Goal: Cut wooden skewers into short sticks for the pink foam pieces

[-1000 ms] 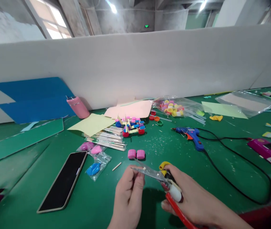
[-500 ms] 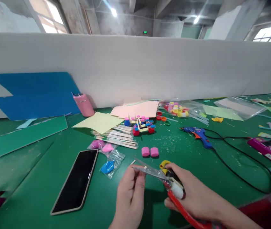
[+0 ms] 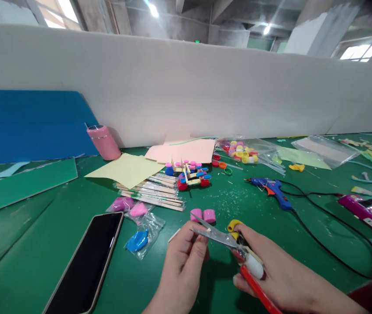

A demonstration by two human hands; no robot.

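Observation:
My left hand (image 3: 186, 261) pinches a thin wooden stick (image 3: 174, 235), whose pale end pokes out behind the fingers. The stick's other tip appears between the parted blades of the scissors (image 3: 220, 236), close to my left fingertips. My right hand (image 3: 266, 266) grips the scissors, which have a red handle. Also within that grasp are a yellow curved piece (image 3: 233, 225), a white rounded piece (image 3: 254, 265) and a light wooden strip; how they join is partly hidden by the hand. Just beyond the blades stand two pink cylinders (image 3: 209, 216).
Bundled sticks (image 3: 153, 194), small bags with blue and pink pieces (image 3: 136, 241), and a phone (image 3: 86, 261) lie left. A small stick-built toy (image 3: 192, 176) sits ahead. To the right are a blue glue gun (image 3: 271, 187), its black cord and a purple power strip (image 3: 367, 213).
The scissor blades have opened wider around the stick's tip. Both hands appear slightly further right. The camera view has shifted, so the phone and bags appear lower and more to the left.

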